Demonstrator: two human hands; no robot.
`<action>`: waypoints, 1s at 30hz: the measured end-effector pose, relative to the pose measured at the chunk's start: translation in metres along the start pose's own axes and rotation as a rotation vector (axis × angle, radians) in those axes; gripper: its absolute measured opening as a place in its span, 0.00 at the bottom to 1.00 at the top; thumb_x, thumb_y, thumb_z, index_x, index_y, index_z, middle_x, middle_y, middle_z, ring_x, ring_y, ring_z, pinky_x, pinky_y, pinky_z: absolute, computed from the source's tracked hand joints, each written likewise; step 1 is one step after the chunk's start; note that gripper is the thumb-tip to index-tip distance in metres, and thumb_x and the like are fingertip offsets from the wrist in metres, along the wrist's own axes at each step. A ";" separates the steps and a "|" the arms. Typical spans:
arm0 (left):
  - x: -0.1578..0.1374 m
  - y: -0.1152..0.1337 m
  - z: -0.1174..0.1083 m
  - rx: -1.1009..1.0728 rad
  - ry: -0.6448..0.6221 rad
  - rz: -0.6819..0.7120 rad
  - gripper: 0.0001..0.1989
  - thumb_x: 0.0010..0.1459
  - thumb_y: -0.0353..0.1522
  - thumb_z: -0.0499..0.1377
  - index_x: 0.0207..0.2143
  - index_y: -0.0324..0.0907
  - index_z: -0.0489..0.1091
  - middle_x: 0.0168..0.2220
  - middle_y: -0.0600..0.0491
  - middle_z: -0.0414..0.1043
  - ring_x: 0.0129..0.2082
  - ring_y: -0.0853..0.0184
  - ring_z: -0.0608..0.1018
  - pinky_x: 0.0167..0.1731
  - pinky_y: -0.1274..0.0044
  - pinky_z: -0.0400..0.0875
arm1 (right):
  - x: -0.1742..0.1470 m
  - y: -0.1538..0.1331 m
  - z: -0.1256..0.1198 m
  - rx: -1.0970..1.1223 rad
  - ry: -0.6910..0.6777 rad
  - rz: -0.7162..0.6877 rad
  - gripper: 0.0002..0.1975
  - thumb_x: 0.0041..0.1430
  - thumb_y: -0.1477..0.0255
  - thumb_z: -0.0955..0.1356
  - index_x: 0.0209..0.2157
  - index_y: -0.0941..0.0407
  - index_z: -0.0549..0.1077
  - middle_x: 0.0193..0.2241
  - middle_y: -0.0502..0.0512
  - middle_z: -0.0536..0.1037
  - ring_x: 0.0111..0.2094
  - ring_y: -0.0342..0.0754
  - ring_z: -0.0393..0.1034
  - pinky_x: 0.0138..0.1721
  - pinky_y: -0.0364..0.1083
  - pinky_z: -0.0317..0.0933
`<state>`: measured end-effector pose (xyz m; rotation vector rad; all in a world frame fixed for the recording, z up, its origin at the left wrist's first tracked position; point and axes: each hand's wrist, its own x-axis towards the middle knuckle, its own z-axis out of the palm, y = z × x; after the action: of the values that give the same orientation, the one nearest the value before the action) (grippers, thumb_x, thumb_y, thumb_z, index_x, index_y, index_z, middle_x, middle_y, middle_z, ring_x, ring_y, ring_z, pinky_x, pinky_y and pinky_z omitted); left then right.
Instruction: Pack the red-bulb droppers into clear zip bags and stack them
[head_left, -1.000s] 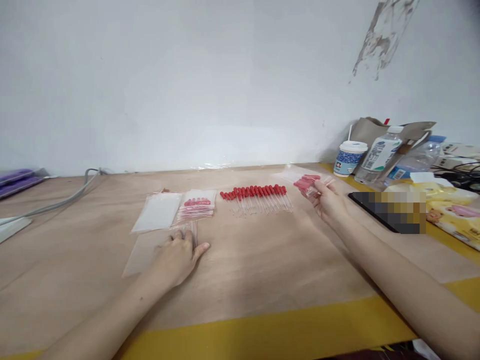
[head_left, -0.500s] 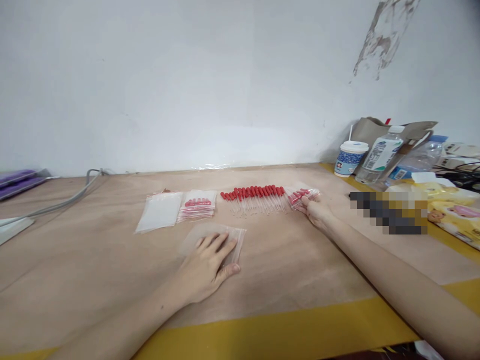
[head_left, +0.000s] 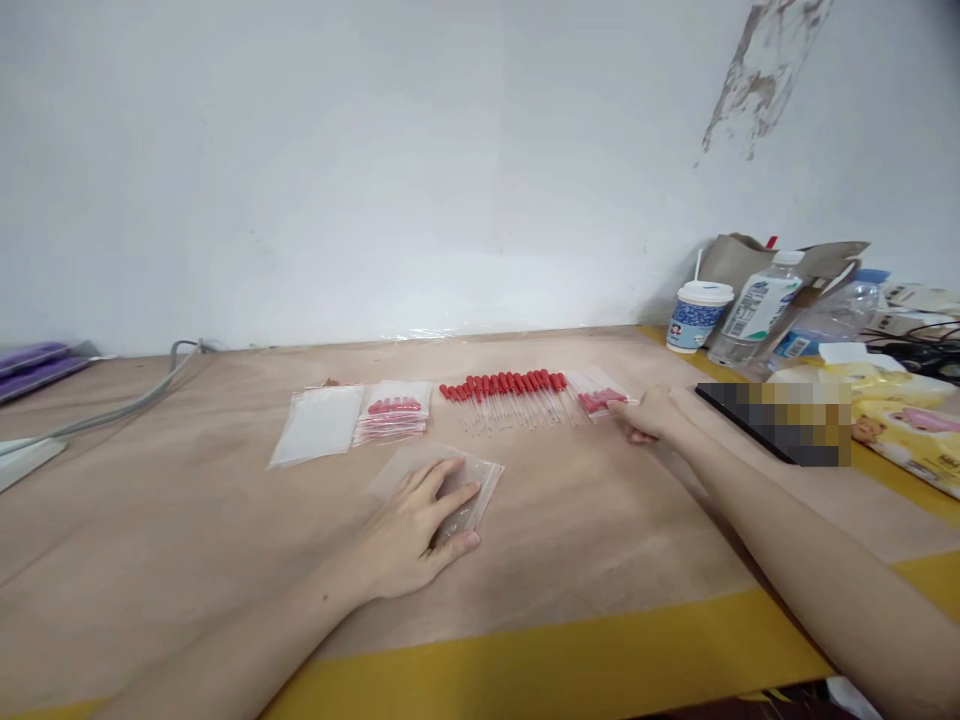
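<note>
My left hand [head_left: 420, 525] lies with fingers spread on a clear zip bag [head_left: 480, 505], which shows past its fingertips. At the right end of a row of red-topped droppers [head_left: 517, 390], a small zip bag with red-topped droppers [head_left: 596, 395] rests on the table. My right hand [head_left: 651, 415] is at that bag's right edge, one finger stretched to touch it and the others loosely bent. Left of the row are a pile of filled zip bags [head_left: 394, 410] and a stack of flat, whitish zip bags [head_left: 316, 422].
At the back right stand a blue paper cup [head_left: 699, 318] and a clear bottle [head_left: 757, 310]. A dark flat object, partly pixelated [head_left: 772, 425], lies beside yellow wipes packs [head_left: 907, 430]. A grey cable [head_left: 150, 400] and purple packs [head_left: 41, 370] are on the left.
My right hand has slid right, to the edge of the filled bag, which now lies flatter. My left hand stays spread; the clear bag under it has shifted slightly right.
</note>
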<state>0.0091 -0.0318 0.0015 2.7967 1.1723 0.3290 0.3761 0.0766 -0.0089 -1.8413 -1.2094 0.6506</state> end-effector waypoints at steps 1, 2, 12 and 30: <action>0.000 0.000 0.000 -0.020 -0.006 0.005 0.24 0.61 0.45 0.48 0.57 0.47 0.57 0.57 0.45 0.53 0.56 0.54 0.58 0.51 0.61 0.59 | -0.002 -0.003 -0.005 -0.164 0.049 -0.035 0.15 0.43 0.66 0.71 0.31 0.62 0.71 0.22 0.63 0.75 0.29 0.56 0.73 0.26 0.49 0.66; 0.001 0.000 -0.001 -0.040 -0.015 0.010 0.24 0.61 0.44 0.49 0.57 0.47 0.57 0.56 0.45 0.54 0.55 0.55 0.60 0.51 0.62 0.60 | -0.004 -0.008 -0.007 -0.338 0.103 -0.086 0.17 0.44 0.64 0.70 0.32 0.62 0.72 0.26 0.65 0.76 0.34 0.58 0.73 0.30 0.49 0.65; 0.004 -0.001 -0.014 -0.170 -0.051 0.144 0.23 0.58 0.27 0.46 0.56 0.48 0.59 0.55 0.52 0.61 0.56 0.62 0.62 0.59 0.58 0.41 | 0.002 -0.057 0.044 -0.694 -0.023 -0.185 0.06 0.45 0.73 0.66 0.22 0.59 0.74 0.25 0.64 0.76 0.34 0.54 0.72 0.33 0.46 0.62; 0.002 0.007 -0.009 0.158 0.088 -0.019 0.31 0.55 0.50 0.50 0.55 0.39 0.61 0.52 0.41 0.63 0.47 0.51 0.68 0.46 0.59 0.61 | -0.032 -0.067 0.049 0.132 -0.122 -0.417 0.17 0.51 0.70 0.64 0.44 0.57 0.62 0.26 0.51 0.73 0.25 0.42 0.68 0.25 0.41 0.61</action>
<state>0.0137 -0.0355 0.0114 2.9305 1.2962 0.3770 0.2925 0.0781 0.0212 -1.3974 -1.5349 0.5942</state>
